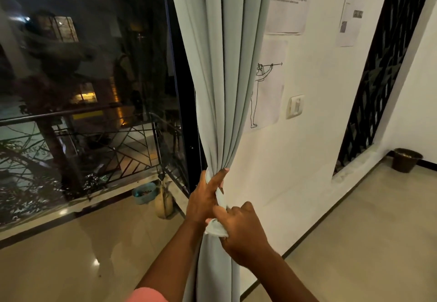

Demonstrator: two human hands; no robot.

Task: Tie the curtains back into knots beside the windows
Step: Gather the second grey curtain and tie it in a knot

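A pale grey-green curtain hangs gathered into a narrow bundle beside the dark glass window. My left hand is wrapped around the bundle at its narrowest point, fingers closed over the folds. Just below and to the right, my right hand grips a bunched fold of the same curtain, with a lighter bit of fabric sticking out by the thumb. The two hands touch. Below them the curtain drops straight down between my forearms.
A white wall with taped papers and a light switch stands right of the curtain. A black metal grille and a dark bucket are at the far right. Outside the glass are a railing, a blue tub and a sack.
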